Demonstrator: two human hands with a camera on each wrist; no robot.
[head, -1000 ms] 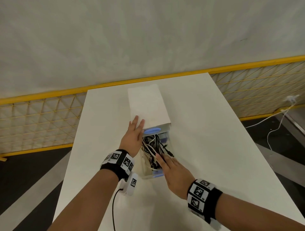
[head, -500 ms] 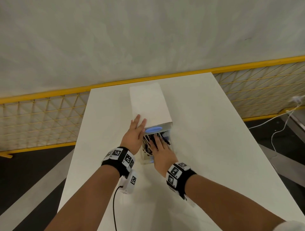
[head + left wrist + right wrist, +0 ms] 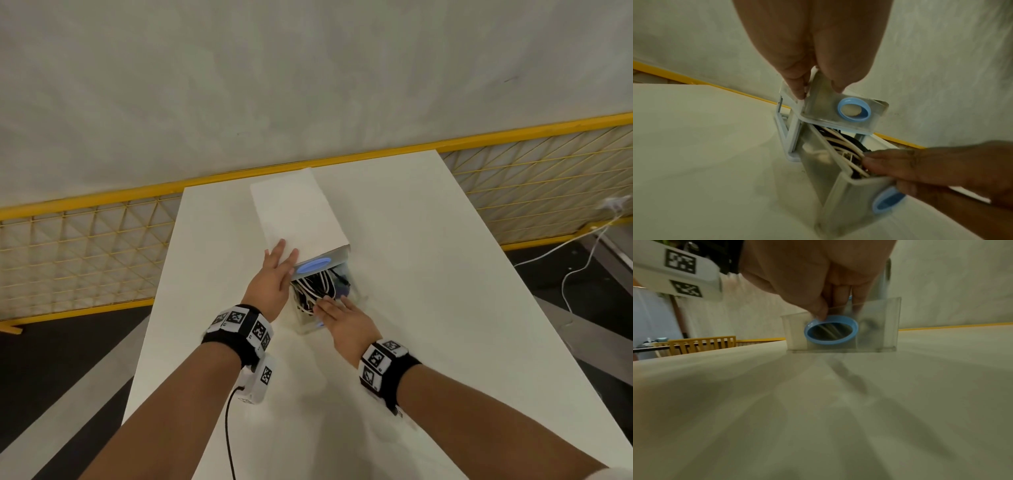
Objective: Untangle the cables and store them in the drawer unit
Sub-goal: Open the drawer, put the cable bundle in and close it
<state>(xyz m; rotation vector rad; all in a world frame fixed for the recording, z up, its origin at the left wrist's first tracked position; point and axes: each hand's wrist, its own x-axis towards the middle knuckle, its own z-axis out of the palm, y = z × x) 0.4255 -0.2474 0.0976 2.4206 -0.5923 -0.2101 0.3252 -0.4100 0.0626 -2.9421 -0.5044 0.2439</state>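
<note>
The white drawer unit point(image 3: 298, 219) stands mid-table. My left hand point(image 3: 274, 274) lies flat on its top at the front left corner, fingertips point(image 3: 797, 89) over the upper drawer front with its blue ring handle point(image 3: 854, 112). The clear lower drawer point(image 3: 305, 323) is pulled partly out and holds the white and black cables point(image 3: 317, 287) in a loose bundle. My right hand point(image 3: 342, 315) is at the drawer's front wall. Its fingers point(image 3: 884, 160) lie over the cables just inside the rim, and its thumb point(image 3: 819, 311) sits on the outside by the lower blue handle point(image 3: 831, 331), so the wall is pinched between them.
The white table point(image 3: 428, 308) stretches wide to the right and toward me. A yellow mesh fence point(image 3: 85, 246) runs behind it. A white cord point(image 3: 565, 263) trails on the floor at the right. A black cord point(image 3: 228, 431) hangs from my left wrist device.
The drawer slid partway in during the first half second. My right hand reached deep over the cables, then drew back to the drawer's front wall. My left hand stayed on the unit.
</note>
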